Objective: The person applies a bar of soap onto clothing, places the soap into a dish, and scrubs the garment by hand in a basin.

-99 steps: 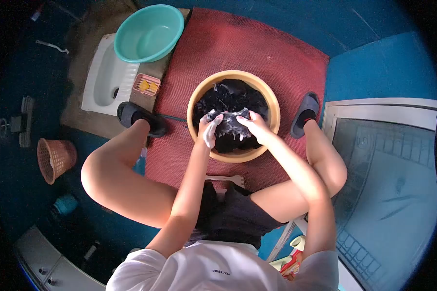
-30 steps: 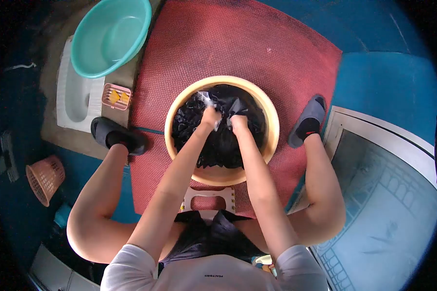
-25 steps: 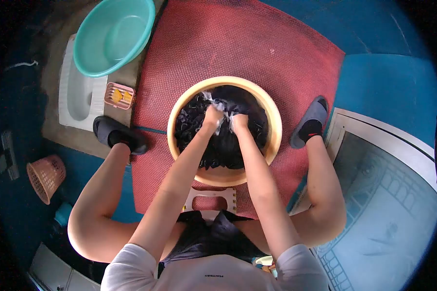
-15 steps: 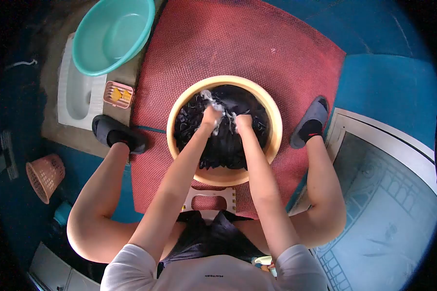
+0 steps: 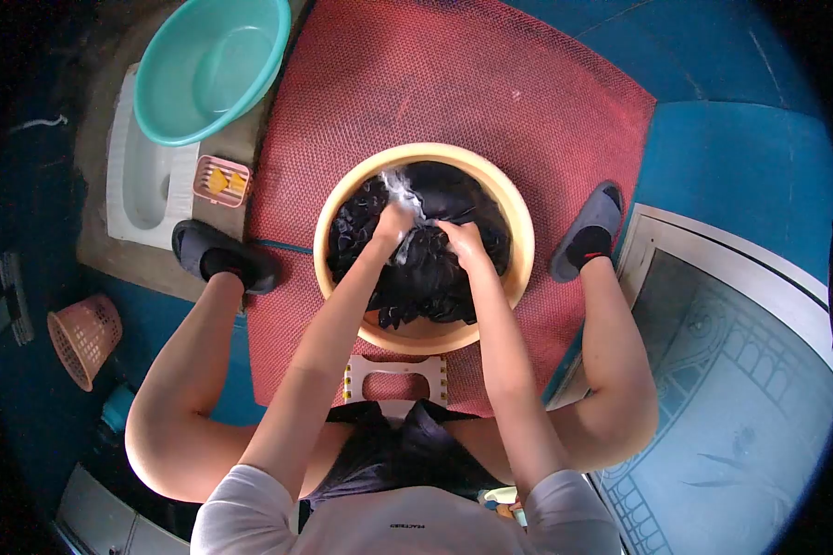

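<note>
A round cream-yellow basin (image 5: 518, 208) stands between my feet, with wet black clothing (image 5: 421, 287) bunched up inside it. My left hand (image 5: 395, 223) is closed on the black cloth, left of the basin's middle. White suds (image 5: 401, 188) cling to the fabric just beyond and beside those fingers. To its right, my right hand (image 5: 463, 242) is closed on the same cloth, its fingers pointing towards my left hand. The part of the cloth inside each grip is hidden.
The basin rests on a red mat (image 5: 379, 83). At the left are a turquoise tub (image 5: 217, 74), a squat toilet (image 5: 148, 190), a pink soap dish (image 5: 221, 180) with yellow pieces and a pink basket (image 5: 85, 338). A white stool (image 5: 397, 370) lies nearest me; a patterned door (image 5: 731, 398) is right.
My right hand has turned, its fingers now reaching leftwards to the cloth. My left hand has shifted slightly left, and the clothing between the hands is bunched differently.
</note>
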A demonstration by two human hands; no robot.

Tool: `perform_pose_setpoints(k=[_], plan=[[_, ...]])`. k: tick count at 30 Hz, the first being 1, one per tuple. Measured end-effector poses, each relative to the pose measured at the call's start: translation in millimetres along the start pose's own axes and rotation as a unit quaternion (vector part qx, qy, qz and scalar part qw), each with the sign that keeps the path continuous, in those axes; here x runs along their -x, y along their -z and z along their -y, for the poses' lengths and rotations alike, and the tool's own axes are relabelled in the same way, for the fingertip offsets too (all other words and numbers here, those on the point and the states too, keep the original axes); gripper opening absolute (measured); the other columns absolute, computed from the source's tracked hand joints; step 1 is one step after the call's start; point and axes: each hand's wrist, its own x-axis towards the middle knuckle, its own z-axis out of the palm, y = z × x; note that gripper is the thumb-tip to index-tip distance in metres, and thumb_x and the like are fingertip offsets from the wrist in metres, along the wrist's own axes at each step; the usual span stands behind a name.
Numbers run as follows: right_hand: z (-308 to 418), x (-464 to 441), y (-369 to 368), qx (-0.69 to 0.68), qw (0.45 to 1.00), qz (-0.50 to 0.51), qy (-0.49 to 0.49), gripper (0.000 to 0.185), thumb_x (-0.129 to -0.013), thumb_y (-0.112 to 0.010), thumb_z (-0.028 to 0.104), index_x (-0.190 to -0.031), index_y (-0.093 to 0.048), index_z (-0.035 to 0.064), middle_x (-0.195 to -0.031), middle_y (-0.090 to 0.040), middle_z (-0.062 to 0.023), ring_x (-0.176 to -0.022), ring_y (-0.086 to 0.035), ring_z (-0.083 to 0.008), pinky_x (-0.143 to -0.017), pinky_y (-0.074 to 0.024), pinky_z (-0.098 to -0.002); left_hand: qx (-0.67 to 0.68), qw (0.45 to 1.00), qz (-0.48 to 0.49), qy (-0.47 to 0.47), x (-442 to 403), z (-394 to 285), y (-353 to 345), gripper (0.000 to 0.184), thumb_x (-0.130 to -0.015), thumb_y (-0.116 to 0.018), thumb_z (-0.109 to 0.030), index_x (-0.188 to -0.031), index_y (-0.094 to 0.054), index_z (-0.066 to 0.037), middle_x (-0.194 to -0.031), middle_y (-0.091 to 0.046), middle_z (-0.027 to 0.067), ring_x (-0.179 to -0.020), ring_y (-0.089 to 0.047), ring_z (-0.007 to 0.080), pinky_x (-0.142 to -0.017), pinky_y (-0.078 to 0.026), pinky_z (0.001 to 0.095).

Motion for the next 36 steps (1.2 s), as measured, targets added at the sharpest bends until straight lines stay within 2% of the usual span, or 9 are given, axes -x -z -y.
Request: perform_pose_setpoints(k=[3, 6, 9, 14, 20, 22, 28, 30, 36], plan=[[15, -3, -4, 0.006, 0.998, -0.06, 0.004, 0.024, -0.074, -0.059, 0.011, -0.093, -0.058, -0.0048, -0.086, -0.06, -0.0076, -0.074, -0.058, -0.0171, -0.066, -0.0458, -0.0288, 0.239, 0.962, 0.11, 0.076, 4, -1, 4, 0.035, -0.078, -0.052, -0.023, -0.099, -0.056, 0.004, -0.087, -0.062, 0.0158, -0.085, -0.058, 0.021, -0.077, -0.043, 0.0298], [17, -27, 12, -0.285, 0.945, 0.157, 0.04, 0.044, -0.089, -0.035, 0.035, -0.106, -0.049, -0.0031, -0.095, -0.058, -0.0123, -0.092, -0.055, -0.0222, -0.085, -0.0393, -0.0331, 0.391, 0.878, 0.247, 0.124, 37, -43, 50, 0.031, -0.076, -0.055, -0.017, -0.104, -0.055, -0.002, -0.095, -0.059, 0.0095, -0.089, -0.054, 0.0179, -0.08, -0.041, 0.0287], [27, -20, 9, -0.356, 0.92, 0.154, 0.057, 0.05, -0.087, -0.032, 0.044, -0.099, -0.052, -0.0001, -0.093, -0.058, -0.0086, -0.09, -0.053, -0.0203, -0.086, -0.0354, -0.031, 0.351, 0.875, 0.331, 0.037, 34, -30, 60, 0.03, -0.076, -0.056, -0.008, -0.106, -0.051, -0.005, -0.101, -0.054, 0.0042, -0.093, -0.051, 0.0169, -0.078, -0.043, 0.028], [38, 18, 17, -0.063, 0.987, 0.109, 0.096, 0.041, -0.077, -0.06, 0.03, -0.103, -0.052, -0.0004, -0.099, -0.058, -0.0091, -0.096, -0.051, -0.0143, -0.083, -0.0379, -0.0266, 0.302, 0.895, 0.327, 0.023, 40, -20, 72, 0.041, -0.069, -0.057, 0.004, -0.107, -0.05, -0.006, -0.101, -0.052, 0.0036, -0.091, -0.05, 0.0158, -0.078, -0.041, 0.0266], [34, 36, 26, 0.403, 0.873, -0.037, 0.273, 0.032, -0.075, -0.064, 0.028, -0.09, -0.056, 0.0008, -0.079, -0.059, -0.0056, -0.07, -0.056, -0.0156, -0.064, -0.0457, -0.0264, 0.255, 0.949, 0.185, 0.027, 62, -32, 74, 0.032, -0.066, -0.069, -0.002, -0.094, -0.057, 0.001, -0.083, -0.059, 0.0038, -0.08, -0.055, 0.0132, -0.074, -0.043, 0.0259], [57, 68, 12, 0.212, 0.967, 0.132, 0.045, 0.046, -0.073, -0.06, 0.048, -0.087, -0.058, 0.0038, -0.074, -0.058, -0.0036, -0.066, -0.057, -0.0125, -0.056, -0.0464, -0.024, 0.334, 0.924, 0.183, -0.043, 68, -31, 61, 0.023, -0.068, -0.068, -0.004, -0.089, -0.06, 0.0, -0.08, -0.06, 0.0025, -0.073, -0.054, 0.0097, -0.069, -0.044, 0.0223], [46, 90, 1, 0.053, 0.989, 0.103, 0.089, 0.041, -0.077, -0.061, 0.037, -0.097, -0.055, 0.0023, -0.08, -0.058, -0.0052, -0.056, -0.058, -0.0133, -0.051, -0.0494, -0.0249, 0.278, 0.92, 0.162, -0.224, 104, -54, 67, 0.035, -0.068, -0.057, 0.01, -0.101, -0.056, 0.0, -0.093, -0.059, 0.0061, -0.088, -0.054, 0.0132, -0.077, -0.043, 0.024], [38, 86, 9, 0.008, 0.996, 0.068, 0.063, 0.03, -0.08, -0.06, 0.028, -0.095, -0.055, 0.0029, -0.081, -0.059, -0.0051, -0.057, -0.058, -0.0129, -0.049, -0.0496, -0.0241, 0.243, 0.942, 0.155, -0.171, 103, -50, 77, 0.035, -0.065, -0.058, 0.01, -0.099, -0.057, 0.0, -0.093, -0.059, 0.0071, -0.088, -0.055, 0.0154, -0.077, -0.043, 0.0248], [50, 118, 36, 0.08, 0.966, -0.009, 0.246, 0.026, -0.077, -0.063, 0.02, -0.089, -0.057, -0.0026, -0.081, -0.061, -0.0077, -0.068, -0.056, -0.0138, -0.063, -0.0452, -0.0277, -0.038, 0.969, 0.093, -0.225, 109, -26, 116, 0.037, -0.057, -0.074, -0.014, -0.088, -0.06, 0.0, -0.084, -0.062, 0.0121, -0.082, -0.059, 0.0212, -0.074, -0.045, 0.0293]])
